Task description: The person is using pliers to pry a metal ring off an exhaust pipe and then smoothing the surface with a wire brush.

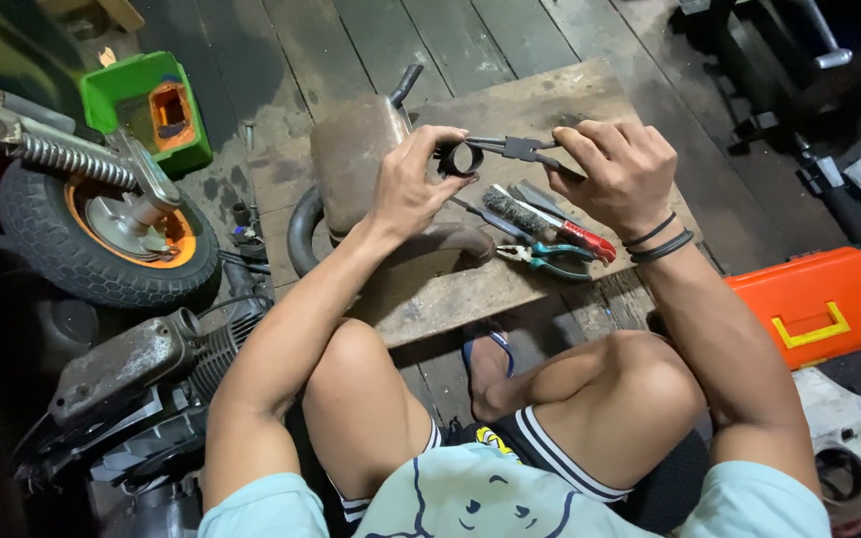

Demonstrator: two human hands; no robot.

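Both hands grip: left (413,184) a black ring (458,158), right (618,174) pliers (515,148); orange toolbox (817,307) closed.

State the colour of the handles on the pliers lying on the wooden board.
The pliers lying on the wooden board have teal handles, seen in the head view.

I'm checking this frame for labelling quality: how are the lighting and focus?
Head view: bright, even light on the left hand, right hand and wooden board; small dark ring and pliers look sharp; left edge and top right corner fall into deep shadow; orange toolbox is vividly lit.
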